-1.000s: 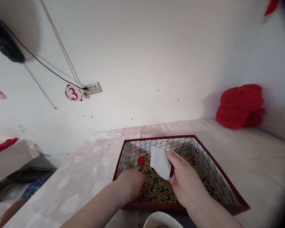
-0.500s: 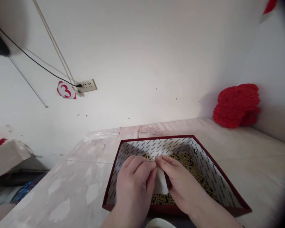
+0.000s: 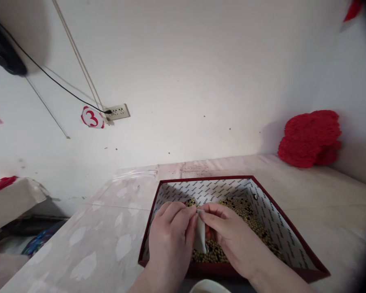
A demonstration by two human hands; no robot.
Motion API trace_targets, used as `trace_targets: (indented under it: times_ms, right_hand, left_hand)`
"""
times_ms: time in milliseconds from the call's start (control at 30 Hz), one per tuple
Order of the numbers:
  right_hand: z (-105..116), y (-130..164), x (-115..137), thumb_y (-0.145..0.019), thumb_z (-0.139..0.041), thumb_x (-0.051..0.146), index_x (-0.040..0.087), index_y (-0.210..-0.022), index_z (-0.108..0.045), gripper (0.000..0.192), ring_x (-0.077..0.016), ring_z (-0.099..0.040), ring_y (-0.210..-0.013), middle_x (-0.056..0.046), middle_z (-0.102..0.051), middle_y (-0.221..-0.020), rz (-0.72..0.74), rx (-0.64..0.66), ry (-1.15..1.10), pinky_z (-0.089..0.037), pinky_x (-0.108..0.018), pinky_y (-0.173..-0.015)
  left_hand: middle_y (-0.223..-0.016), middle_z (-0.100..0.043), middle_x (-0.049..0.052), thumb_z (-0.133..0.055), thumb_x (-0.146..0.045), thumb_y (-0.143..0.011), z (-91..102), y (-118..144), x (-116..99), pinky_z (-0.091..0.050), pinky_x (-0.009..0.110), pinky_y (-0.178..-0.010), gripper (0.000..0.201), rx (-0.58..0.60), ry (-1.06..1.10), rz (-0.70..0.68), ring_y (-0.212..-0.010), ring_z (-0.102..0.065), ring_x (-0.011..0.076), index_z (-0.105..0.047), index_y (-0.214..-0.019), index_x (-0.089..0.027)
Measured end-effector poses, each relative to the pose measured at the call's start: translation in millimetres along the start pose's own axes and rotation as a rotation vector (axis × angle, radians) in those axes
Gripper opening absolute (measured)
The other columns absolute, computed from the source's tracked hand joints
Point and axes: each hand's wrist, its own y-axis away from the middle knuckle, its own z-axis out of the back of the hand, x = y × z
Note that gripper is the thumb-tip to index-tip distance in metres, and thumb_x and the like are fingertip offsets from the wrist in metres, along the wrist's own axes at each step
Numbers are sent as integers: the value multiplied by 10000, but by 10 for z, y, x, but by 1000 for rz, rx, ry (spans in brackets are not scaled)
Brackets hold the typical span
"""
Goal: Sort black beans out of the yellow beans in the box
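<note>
A small white pouch-like piece (image 3: 200, 237), soft and flat, hangs between my hands over an open red-rimmed box (image 3: 207, 179). My left hand (image 3: 172, 234) pinches its top edge from the left; part of the piece is hidden behind the fingers. On the other side, my right hand (image 3: 232, 234) grips the same top edge between thumb and forefinger. Small gold-brown and black beads (image 3: 247, 217) cover the box floor beneath both hands. The box walls are lined with white printed paper.
A pale patterned cloth (image 3: 110, 240) covers the table. Fluffy red material (image 3: 311, 138) is heaped at the back right by the wall. A white rim (image 3: 209, 286) shows at the bottom edge. On the wall is a socket strip (image 3: 118, 112) with a black cable (image 3: 57, 84).
The white piece has turned and looks narrower, its lower end slightly tilted. My right fingers have shifted along its top edge. The whole view has moved a little, so things sit further right.
</note>
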Motion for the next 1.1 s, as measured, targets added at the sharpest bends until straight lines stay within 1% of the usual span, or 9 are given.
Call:
trace_targets:
  times_ms: [200,333,600,733,833,900,1000,1100]
  right_hand:
    - [-8,-5,0,-731,-664,325,182,-708,-620,151,-112,-381,-578,26,-526,-616,7,-19,4,-288,-269,-570]
    - [13,-30,-26,-720,-684,359,189,-732,-619,183,-118,-394,-605,25,-530,-643,8,-1,-18,-300,-268,-586]
    - [25,-23,-24,-730,-684,333,189,-732,-609,163,-113,-394,-619,26,-536,-670,21,19,-45,-310,-257,-587]
    - [17,6,-14,-723,-690,314,187,-728,-606,153,-119,-426,-649,27,-545,-669,24,25,-55,-329,-250,-599]
    - [4,17,3,-730,-677,294,186,-733,-599,134,-114,-430,-635,34,-545,-658,18,24,-31,-329,-247,-589]
    - [-8,15,18,-739,-664,282,185,-744,-600,116,-111,-430,-632,36,-549,-658,18,28,-7,-331,-247,-588]
    - [-21,8,36,-742,-656,275,186,-751,-596,108,-108,-432,-627,38,-556,-657,19,46,4,-341,-250,-597]
    - [-25,12,39,-738,-655,267,186,-755,-585,108,-104,-432,-626,39,-555,-662,12,49,14,-342,-249,-601]
  left_hand:
    - [-829,-626,53,-537,-88,-834,3,25,0,-489,346,-699,171,14,32,-7,-771,-548,178,-646,-945,-159]
    - [-856,-632,51,-539,-72,-825,-2,24,-18,-496,339,-718,203,22,83,-21,-795,-550,175,-644,-974,-162]
    - [-902,-623,68,-540,-68,-817,10,39,-44,-496,345,-737,268,46,152,-20,-824,-545,181,-626,-1055,-155]
    - [-912,-622,63,-524,-70,-829,16,41,-29,-489,347,-750,249,67,173,13,-836,-547,180,-625,-1033,-171]
    - [-917,-605,53,-518,-84,-834,16,34,-13,-485,341,-753,240,88,186,51,-845,-549,176,-619,-1023,-194]
    - [-965,-581,51,-517,-95,-835,17,35,-2,-481,341,-778,250,67,170,76,-888,-546,177,-614,-1027,-221]
    - [-1101,-540,59,-504,-118,-843,18,45,19,-455,359,-871,270,34,123,111,-1016,-519,188,-600,-1063,-242]
    - [-1154,-541,64,-461,-153,-872,21,44,42,-431,360,-927,272,77,142,164,-1075,-506,186,-576,-1106,-228]
